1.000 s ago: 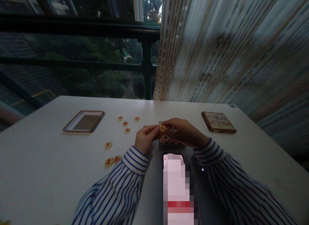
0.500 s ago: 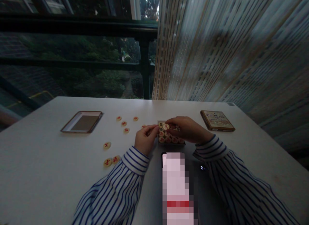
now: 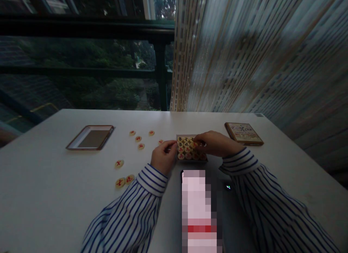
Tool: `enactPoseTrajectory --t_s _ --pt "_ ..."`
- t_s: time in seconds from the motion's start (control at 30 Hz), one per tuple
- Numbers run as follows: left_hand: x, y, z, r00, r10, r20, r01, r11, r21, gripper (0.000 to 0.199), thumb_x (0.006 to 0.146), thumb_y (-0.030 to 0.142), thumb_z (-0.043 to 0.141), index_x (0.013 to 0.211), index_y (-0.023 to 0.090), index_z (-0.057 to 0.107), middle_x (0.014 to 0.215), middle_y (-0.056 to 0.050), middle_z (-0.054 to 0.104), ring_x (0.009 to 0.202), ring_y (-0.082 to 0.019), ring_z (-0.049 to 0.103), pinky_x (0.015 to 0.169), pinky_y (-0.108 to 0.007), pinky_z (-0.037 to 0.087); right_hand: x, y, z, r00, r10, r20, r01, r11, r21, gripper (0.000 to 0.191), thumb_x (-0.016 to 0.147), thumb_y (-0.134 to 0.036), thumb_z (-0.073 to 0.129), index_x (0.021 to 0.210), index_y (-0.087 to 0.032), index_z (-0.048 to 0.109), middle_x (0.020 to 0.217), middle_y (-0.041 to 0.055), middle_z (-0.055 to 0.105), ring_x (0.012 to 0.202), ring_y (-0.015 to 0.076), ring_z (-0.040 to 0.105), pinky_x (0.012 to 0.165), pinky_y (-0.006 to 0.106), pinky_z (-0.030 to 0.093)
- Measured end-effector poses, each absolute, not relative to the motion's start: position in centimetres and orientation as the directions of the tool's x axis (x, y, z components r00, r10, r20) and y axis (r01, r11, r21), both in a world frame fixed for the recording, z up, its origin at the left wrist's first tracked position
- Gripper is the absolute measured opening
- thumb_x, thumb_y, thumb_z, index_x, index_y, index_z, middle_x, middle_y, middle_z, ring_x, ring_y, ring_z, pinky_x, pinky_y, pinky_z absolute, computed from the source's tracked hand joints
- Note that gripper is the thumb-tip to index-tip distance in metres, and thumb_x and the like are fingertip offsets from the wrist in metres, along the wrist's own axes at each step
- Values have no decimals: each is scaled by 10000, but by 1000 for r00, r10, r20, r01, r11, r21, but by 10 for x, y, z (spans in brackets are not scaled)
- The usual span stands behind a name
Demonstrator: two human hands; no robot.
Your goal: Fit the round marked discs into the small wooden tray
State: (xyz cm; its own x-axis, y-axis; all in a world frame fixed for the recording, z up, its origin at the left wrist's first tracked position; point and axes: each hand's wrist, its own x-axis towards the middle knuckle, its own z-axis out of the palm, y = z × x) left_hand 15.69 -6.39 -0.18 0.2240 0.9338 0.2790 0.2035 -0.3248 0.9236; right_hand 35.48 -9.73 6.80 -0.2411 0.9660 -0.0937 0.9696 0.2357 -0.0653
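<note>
A small open box (image 3: 192,161) holds rows of round Chinese chess pieces (image 3: 187,150) with red or dark characters. My left hand (image 3: 164,157) pinches the box's left edge between thumb and fingers. Over the right part of the box, my right hand (image 3: 219,143) has its fingers closed on a chess piece (image 3: 194,145) with a red marking, lying among the rows; the fingers partly cover it. Several loose red-marked pieces (image 3: 141,146) are scattered on the table left of the box, and two (image 3: 120,182) touch each other near my left sleeve.
A shallow open tray or lid (image 3: 86,149) lies at the left of the white table (image 3: 67,209). A closed decorated box (image 3: 244,133) is at the right. In front of me, a phone (image 3: 197,202) with a blurred screen lies between my arms. Beyond stand a dark railing and a string curtain.
My right hand has moved slightly right over the box, uncovering more pieces in the upper rows. The light piece seen at its fingertips is now lower. My left hand stays at the box edge.
</note>
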Motion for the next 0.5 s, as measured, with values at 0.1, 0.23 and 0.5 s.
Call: enactPoseTrajectory --t_s 0.1,0.23,0.5 --pt "157 -63 -3 227 934 276 207 -323 923 217 748 308 548 854 157 663 814 -53 675 763 -159 616 719 -287 489 357 -95 64 -247 963 -110 968 240 -79 296 798 -391 444 948 -236 646 834 42 672 717 161 591 561 241 340" --pt "157 -63 -3 227 934 277 213 -325 921 220 747 309 547 851 151 659 805 -55 672 758 -161 617 706 -286 493 358 -93 61 -269 954 -128 962 261 -81 288 800 -377 434 900 -219 653 809 44 669 693 152 576 552 241 321" --pt "157 -64 -1 225 935 275 246 -327 913 220 746 301 543 854 149 660 791 -55 672 748 -161 616 693 -284 493 356 -92 60 -270 948 -169 961 256 -100 302 805 -379 424 893 -206 656 805 51 664 666 143 560 533 234 305"
